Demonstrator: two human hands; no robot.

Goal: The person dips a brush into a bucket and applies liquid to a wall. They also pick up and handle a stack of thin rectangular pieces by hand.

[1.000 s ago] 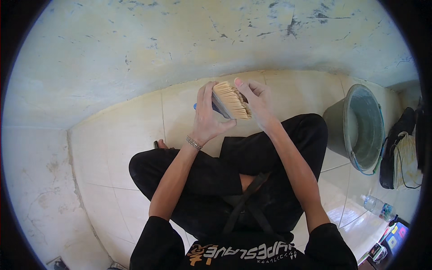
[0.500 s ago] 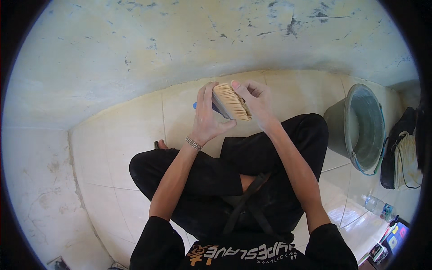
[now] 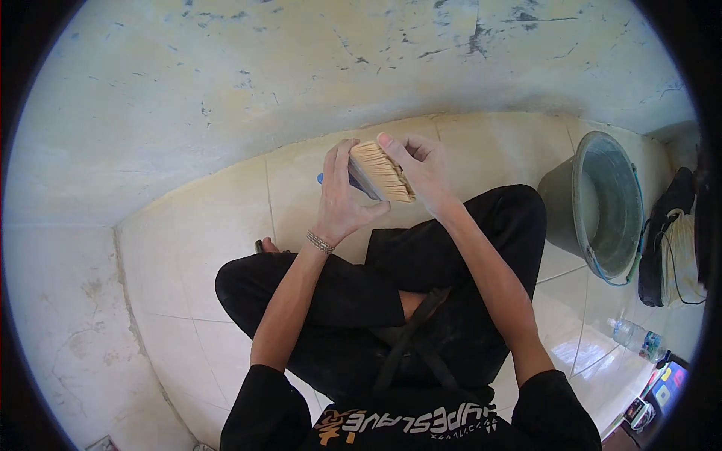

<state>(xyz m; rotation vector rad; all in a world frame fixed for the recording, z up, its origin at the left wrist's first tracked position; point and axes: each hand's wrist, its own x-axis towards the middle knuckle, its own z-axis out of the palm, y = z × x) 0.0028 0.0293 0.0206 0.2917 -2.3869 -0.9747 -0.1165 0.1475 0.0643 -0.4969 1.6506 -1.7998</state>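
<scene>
A wide paint brush (image 3: 385,174) with pale tan bristles and a blue handle is held up over the floor beyond my crossed legs. My left hand (image 3: 338,197) grips its body, fingers along the far side and thumb near its lower edge, and hides much of the handle. At the bristles' right edge, my right hand (image 3: 427,170) is closed, with the thumb extended against the bristle tips and the fingers curled. Those fingertips are partly hidden behind the thumb and the bristles. The bristles face up and to the right, toward my right hand.
A grey bucket (image 3: 558,201) with a blue-green handle stands tilted-looking at the right. Beside it are a black and cream bundle (image 3: 681,252) and a lying plastic bottle (image 3: 639,339). A scuffed wall (image 3: 331,71) rises ahead, another (image 3: 64,316) at the left.
The brush and both hands have shifted very slightly left in the picture, as the view moved a little. The grip on the brush looks the same.
</scene>
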